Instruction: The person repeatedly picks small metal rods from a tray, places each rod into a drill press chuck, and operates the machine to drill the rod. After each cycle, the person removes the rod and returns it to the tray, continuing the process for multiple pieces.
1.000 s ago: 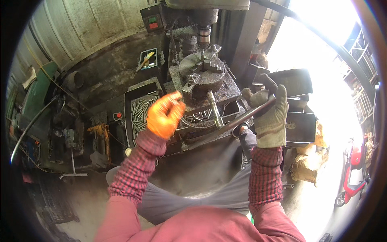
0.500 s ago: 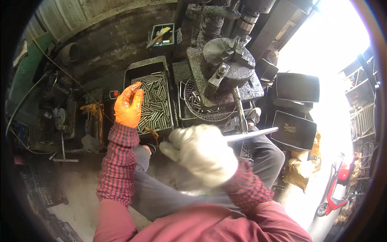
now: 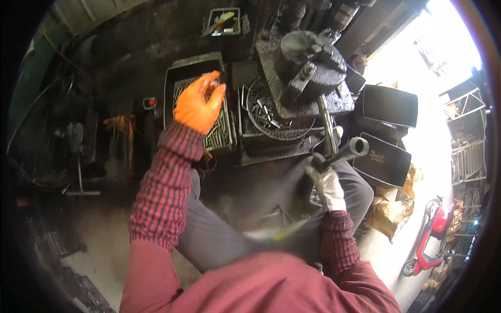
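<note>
My left hand [image 3: 199, 104], in an orange glove, hovers over a dark bin [image 3: 224, 70] of short metal pins [image 3: 222, 134]. Its fingers curl in toward the thumb; whatever lies between them, if anything, is too small to make out. Over my right thigh, my right hand [image 3: 329, 187], in a dirty whitish glove, is closed round a metal tube [image 3: 344, 154] with an open, round end facing up. The tube crosses close to a long steel bar [image 3: 325, 122] that slants down from a chuck [image 3: 315, 57] on the machine; whether they touch I cannot tell.
A round wire basket [image 3: 282, 136] with several pins sits in a tray below the machine base. A small box [image 3: 224, 22] with a brush stands at the back. Two black bins [image 3: 390, 107] are at the right. A red button box [image 3: 150, 103] is left of the pin bin.
My right hand has moved from the middle out to the right and down, turning the tube end-up. My left hand has shifted right and forward over the bin. The view has tilted.
</note>
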A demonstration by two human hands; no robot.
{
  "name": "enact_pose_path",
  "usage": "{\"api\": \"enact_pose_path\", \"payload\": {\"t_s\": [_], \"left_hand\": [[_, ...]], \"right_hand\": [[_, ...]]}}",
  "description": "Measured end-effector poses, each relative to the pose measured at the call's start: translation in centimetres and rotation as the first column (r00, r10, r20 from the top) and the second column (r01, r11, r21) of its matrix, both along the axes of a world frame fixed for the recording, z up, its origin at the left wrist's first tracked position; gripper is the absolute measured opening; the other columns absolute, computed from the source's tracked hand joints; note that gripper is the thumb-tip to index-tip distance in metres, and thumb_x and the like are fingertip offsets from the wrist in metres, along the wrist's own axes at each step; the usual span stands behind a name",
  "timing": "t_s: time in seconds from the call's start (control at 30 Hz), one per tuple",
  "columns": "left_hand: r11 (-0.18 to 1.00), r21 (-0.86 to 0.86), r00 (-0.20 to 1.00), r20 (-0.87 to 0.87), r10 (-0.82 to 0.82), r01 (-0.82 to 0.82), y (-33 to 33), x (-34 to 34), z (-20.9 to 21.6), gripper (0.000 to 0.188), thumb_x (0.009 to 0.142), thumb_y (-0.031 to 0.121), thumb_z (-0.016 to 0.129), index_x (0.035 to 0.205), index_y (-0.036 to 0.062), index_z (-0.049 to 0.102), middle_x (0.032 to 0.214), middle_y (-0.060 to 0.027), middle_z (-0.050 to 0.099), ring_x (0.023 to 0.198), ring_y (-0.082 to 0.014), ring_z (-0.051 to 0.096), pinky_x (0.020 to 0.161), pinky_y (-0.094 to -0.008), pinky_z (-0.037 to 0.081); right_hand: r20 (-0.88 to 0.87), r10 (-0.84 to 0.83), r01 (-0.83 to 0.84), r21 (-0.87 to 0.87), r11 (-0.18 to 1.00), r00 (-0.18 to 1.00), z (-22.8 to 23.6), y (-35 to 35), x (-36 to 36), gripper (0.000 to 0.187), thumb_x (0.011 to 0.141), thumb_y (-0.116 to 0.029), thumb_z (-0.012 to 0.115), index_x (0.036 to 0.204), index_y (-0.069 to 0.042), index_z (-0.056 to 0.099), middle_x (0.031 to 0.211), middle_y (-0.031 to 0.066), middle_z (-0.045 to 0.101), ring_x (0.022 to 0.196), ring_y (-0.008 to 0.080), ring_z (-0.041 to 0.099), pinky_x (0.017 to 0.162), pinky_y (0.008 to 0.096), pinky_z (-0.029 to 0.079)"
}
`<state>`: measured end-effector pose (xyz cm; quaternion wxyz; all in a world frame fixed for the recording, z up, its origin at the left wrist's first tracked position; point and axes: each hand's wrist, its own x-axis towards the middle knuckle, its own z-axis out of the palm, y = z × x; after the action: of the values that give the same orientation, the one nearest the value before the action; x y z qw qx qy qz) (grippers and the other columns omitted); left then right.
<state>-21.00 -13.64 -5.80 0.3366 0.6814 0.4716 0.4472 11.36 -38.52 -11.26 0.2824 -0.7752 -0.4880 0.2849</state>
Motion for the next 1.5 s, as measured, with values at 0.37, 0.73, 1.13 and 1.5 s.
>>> {"api": "enact_pose_path", "payload": {"t_s": [0.37, 0.73, 1.13, 1.5], "left_hand": [[0.998, -0.018, 0.918, -0.391, -0.063, 0.061, 0.5, 3.1, -3.5, 0.062, 0.1, 0.04, 0.065, 0.149, 0.0032, 0.057, 0.136, -0.0196, 0.071, 0.127, -0.0349, 0.067, 0.108, -0.0438, 0.052], [0.994, 0.084, 0.921, -0.388, -0.026, 0.063, 0.4, 0.8, -2.4, 0.059, 0.1, 0.034, 0.072, 0.149, 0.0033, 0.058, 0.13, -0.0198, 0.073, 0.125, -0.0317, 0.069, 0.107, -0.0419, 0.054], [0.986, 0.097, 0.976, -0.155, 0.152, -0.138, -0.4, -5.9, -0.1, 0.055, 0.097, 0.02, 0.077, 0.146, 0.0027, 0.061, 0.125, -0.0177, 0.073, 0.121, -0.0273, 0.07, 0.105, -0.0399, 0.054], [0.987, 0.13, 0.991, -0.087, 0.104, -0.092, -1.4, -7.5, 0.1, 0.056, 0.094, -0.004, 0.075, 0.147, -0.0039, 0.057, 0.149, -0.0186, 0.062, 0.126, -0.0266, 0.066, 0.105, -0.0387, 0.053]], "right_hand": [[0.016, -0.145, 0.143, 0.087, 0.986, 0.989, -1.8, -0.7, 1.3, 0.076, 0.093, -0.037, 0.084, 0.146, 0.008, 0.054, 0.13, 0.0255, 0.071, 0.122, 0.0413, 0.067, 0.101, 0.0444, 0.052], [-0.249, -0.057, 0.094, 0.142, 0.985, 0.967, -7.3, 5.3, 0.9, 0.077, 0.095, -0.022, 0.083, 0.158, 0.001, 0.045, 0.14, 0.0125, 0.067, 0.12, 0.0177, 0.068, 0.096, 0.0299, 0.059], [0.13, -0.118, 0.122, -0.023, 0.992, 0.985, -21.2, 22.5, 3.4, 0.032, 0.102, -0.033, 0.067, 0.117, -0.006, 0.072, 0.099, 0.0132, 0.076, 0.086, 0.0255, 0.072, 0.086, 0.042, 0.055], [0.795, 0.429, -0.156, -0.403, 0.902, 0.428, -23.0, 31.8, 5.2, 0.038, 0.106, -0.023, 0.052, 0.142, -0.019, 0.061, 0.107, 0.0134, 0.072, 0.107, 0.0319, 0.069, 0.118, 0.0478, 0.044]]}}
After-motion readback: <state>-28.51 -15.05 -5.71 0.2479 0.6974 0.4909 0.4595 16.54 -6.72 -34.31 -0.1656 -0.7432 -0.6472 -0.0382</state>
